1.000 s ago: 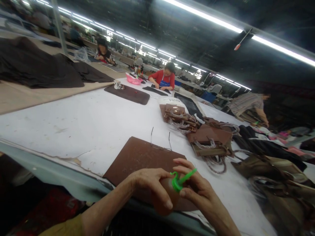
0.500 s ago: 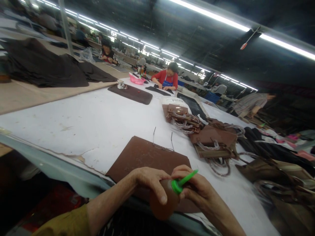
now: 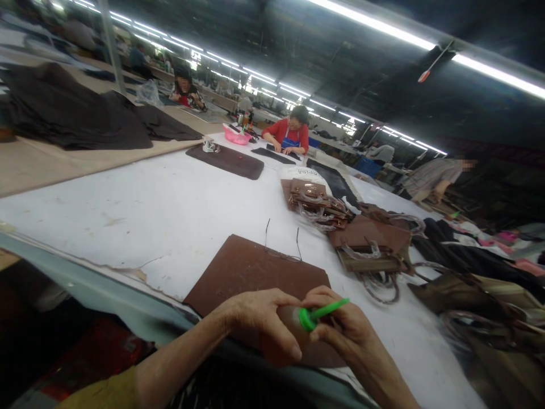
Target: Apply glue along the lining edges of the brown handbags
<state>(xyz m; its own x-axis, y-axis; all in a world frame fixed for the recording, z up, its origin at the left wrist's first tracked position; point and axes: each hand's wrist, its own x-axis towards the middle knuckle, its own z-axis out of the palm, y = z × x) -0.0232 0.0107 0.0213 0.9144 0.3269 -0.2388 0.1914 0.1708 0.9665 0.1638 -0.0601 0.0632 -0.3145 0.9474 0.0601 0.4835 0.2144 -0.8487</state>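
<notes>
Low in the middle of the head view, my left hand (image 3: 264,319) is closed round the body of a squeeze bottle (image 3: 276,347) filled with brown liquid. The bottle tilts to the right and has a green nozzle cap (image 3: 307,319) with a long tip. My right hand (image 3: 340,326) is closed at the neck, its fingers about the cap; some of its fingertips are hidden behind the nozzle. Beneath and beyond the hands lies a brown sheet (image 3: 251,270) at the table edge. A pair of eyeglasses (image 3: 283,257) rests on the sheet's far side.
On the white table (image 3: 140,221), brown handbags (image 3: 370,238) with wrapped handles stand to the right. Farther off are a dark brown panel (image 3: 230,161) and a pink basin (image 3: 237,134). A person in red (image 3: 286,135) works across the table. Dark material (image 3: 72,113) lies at left.
The bottle has tipped a little more to the right, and its nozzle tip has shifted slightly right and down. Both hands keep their hold.
</notes>
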